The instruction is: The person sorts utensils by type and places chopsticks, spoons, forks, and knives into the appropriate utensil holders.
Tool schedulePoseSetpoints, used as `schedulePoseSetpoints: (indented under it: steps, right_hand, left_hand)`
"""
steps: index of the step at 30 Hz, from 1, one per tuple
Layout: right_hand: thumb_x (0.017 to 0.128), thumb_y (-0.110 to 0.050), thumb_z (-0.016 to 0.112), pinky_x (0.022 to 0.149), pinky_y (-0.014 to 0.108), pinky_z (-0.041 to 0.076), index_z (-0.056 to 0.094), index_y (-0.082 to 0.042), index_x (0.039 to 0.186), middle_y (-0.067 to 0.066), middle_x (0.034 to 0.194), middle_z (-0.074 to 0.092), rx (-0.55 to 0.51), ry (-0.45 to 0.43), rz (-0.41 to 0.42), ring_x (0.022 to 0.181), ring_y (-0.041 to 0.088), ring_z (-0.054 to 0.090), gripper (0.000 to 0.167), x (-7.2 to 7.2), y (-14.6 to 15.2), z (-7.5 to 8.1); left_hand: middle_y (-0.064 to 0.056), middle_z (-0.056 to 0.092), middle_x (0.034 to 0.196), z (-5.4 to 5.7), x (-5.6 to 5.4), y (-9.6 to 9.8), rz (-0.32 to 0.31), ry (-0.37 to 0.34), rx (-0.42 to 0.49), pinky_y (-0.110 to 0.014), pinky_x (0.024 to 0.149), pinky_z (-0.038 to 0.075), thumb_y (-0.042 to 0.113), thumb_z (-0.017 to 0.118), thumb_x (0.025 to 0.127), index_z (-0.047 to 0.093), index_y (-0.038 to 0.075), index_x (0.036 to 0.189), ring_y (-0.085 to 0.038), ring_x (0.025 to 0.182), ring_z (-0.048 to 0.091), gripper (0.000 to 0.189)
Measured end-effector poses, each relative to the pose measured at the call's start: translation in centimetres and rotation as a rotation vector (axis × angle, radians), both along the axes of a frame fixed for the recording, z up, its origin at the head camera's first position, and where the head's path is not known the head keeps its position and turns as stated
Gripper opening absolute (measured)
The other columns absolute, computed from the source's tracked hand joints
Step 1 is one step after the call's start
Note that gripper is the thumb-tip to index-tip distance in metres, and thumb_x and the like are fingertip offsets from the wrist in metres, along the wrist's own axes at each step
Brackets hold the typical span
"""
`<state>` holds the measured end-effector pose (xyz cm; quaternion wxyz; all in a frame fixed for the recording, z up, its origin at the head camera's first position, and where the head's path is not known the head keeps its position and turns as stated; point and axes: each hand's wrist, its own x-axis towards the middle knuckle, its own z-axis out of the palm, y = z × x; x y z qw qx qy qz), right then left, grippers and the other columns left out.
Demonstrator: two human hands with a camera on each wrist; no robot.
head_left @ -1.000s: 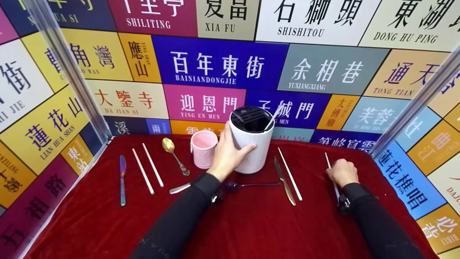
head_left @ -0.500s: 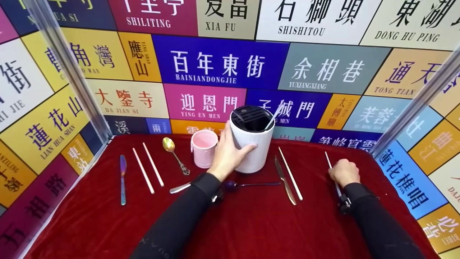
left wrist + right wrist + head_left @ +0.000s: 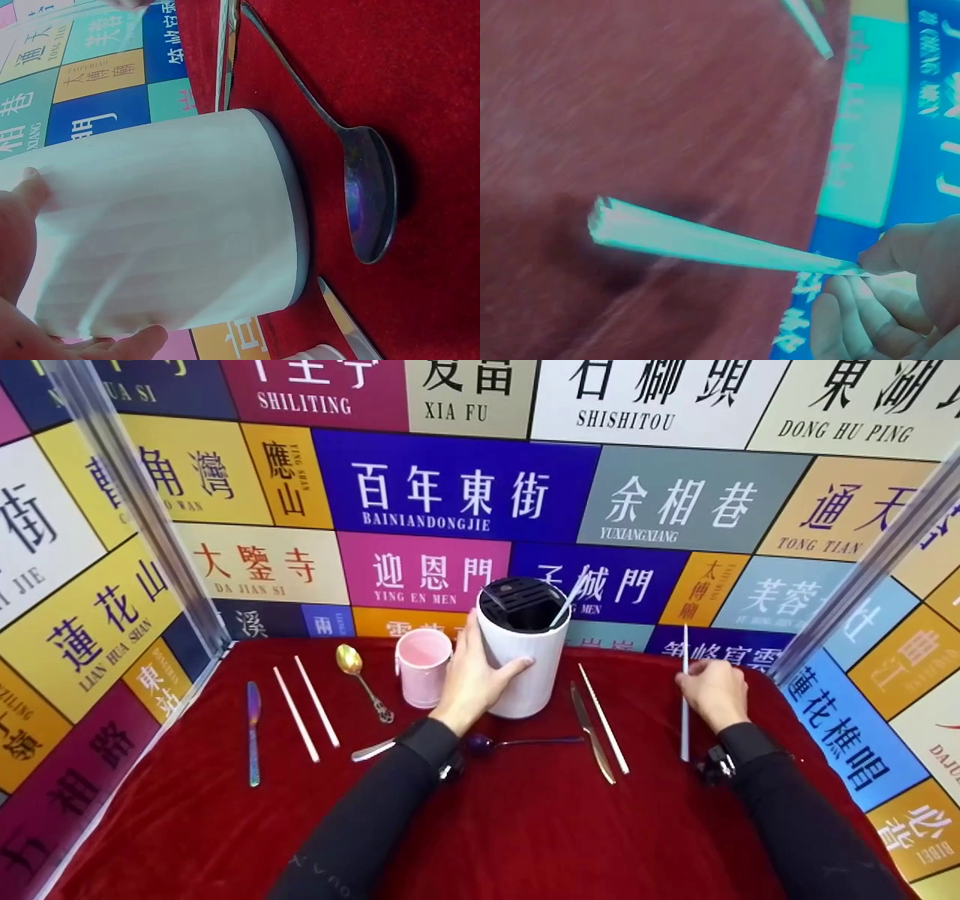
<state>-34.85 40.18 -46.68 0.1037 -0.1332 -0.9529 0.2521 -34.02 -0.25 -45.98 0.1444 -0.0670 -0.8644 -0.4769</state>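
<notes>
My left hand (image 3: 480, 679) grips the side of a white cylindrical utensil holder (image 3: 529, 682) that stands upright with a black slotted insert on top. One thin pale stick (image 3: 570, 600) leans out of the insert. At the right, my right hand (image 3: 716, 690) pinches a pale chopstick (image 3: 685, 731) between thumb and fingers. Its thick end (image 3: 630, 225) shows in the right wrist view, over the red cloth. In the left wrist view, a dark spoon (image 3: 369, 195) lies near the holder's base, apart from it.
A pink cup (image 3: 424, 671) stands left of the holder. On the red cloth (image 3: 570, 832) lie a gold spoon (image 3: 349, 658), two pale chopsticks (image 3: 296, 716), a blue-purple knife (image 3: 253, 735), a silver knife (image 3: 592, 739) with a stick beside it, and a partly hidden utensil (image 3: 373, 750).
My right hand has lifted the chopstick from the cloth and moved it slightly up and forward. My left hand keeps its grip on the holder.
</notes>
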Motion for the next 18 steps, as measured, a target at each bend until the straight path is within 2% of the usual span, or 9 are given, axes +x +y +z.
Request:
schedulePoseSetpoints:
  steps: [4, 7, 12, 14, 16, 18]
  right_hand:
    - [0.101, -0.027, 0.072, 0.105, 0.061, 0.053, 0.079, 0.000, 0.122, 0.027, 0.123, 0.079, -0.017, 0.101, 0.046, 0.119, 0.051, 0.070, 0.034, -0.3, -1.8, 1.9]
    - [0.100, -0.023, 0.071, 0.099, 0.054, 0.056, 0.080, 0.000, 0.123, 0.025, 0.118, 0.081, -0.056, 0.183, 0.075, 0.112, 0.045, 0.074, 0.033, -0.4, -3.3, 3.7]
    - [0.100, -0.024, 0.070, 0.082, 0.023, 0.055, 0.081, -0.007, 0.126, 0.019, 0.116, 0.083, -0.160, 0.286, 0.099, 0.096, 0.021, 0.074, 0.033, -0.1, -5.7, 7.1]
    - [0.100, -0.024, 0.071, 0.075, 0.015, 0.055, 0.081, -0.009, 0.125, 0.015, 0.112, 0.083, -0.211, 0.325, 0.112, 0.088, 0.011, 0.073, 0.031, 0.1, -6.7, 8.4]
    - [0.101, -0.023, 0.072, 0.071, 0.013, 0.056, 0.081, -0.008, 0.125, 0.010, 0.106, 0.083, -0.271, 0.367, 0.136, 0.081, 0.004, 0.071, 0.030, 0.4, -7.7, 9.7]
    - [0.101, -0.020, 0.073, 0.069, 0.014, 0.059, 0.081, -0.007, 0.124, 0.004, 0.099, 0.081, -0.329, 0.423, 0.160, 0.076, 0.002, 0.071, 0.028, 0.7, -8.6, 11.0]
  left_hand:
    - [-0.016, 0.043, 0.174, 0.0, -0.1, 0.0, 0.002, -0.007, -0.009, -0.052, 0.129, 0.045, 0.061, 0.090, 0.087, 0.016, 0.017, 0.178, -0.036, 0.154, 0.054, 0.125]
    - [-0.016, 0.043, 0.174, 0.0, -0.1, 0.0, 0.004, -0.007, -0.009, -0.053, 0.129, 0.045, 0.061, 0.090, 0.087, 0.016, 0.017, 0.178, -0.036, 0.153, 0.054, 0.125]
    - [-0.017, 0.043, 0.173, -0.1, -0.1, 0.0, 0.007, -0.003, -0.005, -0.053, 0.128, 0.046, 0.061, 0.090, 0.087, 0.017, 0.018, 0.178, -0.037, 0.152, 0.055, 0.125]
    - [-0.017, 0.044, 0.173, -0.1, -0.1, 0.0, 0.007, -0.005, -0.005, -0.054, 0.128, 0.046, 0.060, 0.090, 0.087, 0.017, 0.017, 0.178, -0.037, 0.152, 0.056, 0.125]
    - [-0.017, 0.044, 0.173, -0.1, -0.1, 0.0, 0.006, -0.006, -0.004, -0.054, 0.128, 0.046, 0.060, 0.090, 0.087, 0.017, 0.017, 0.178, -0.037, 0.151, 0.056, 0.125]
    - [-0.017, 0.044, 0.173, -0.2, -0.1, 0.0, 0.005, -0.005, -0.004, -0.053, 0.128, 0.046, 0.060, 0.090, 0.086, 0.017, 0.017, 0.178, -0.037, 0.151, 0.056, 0.125]
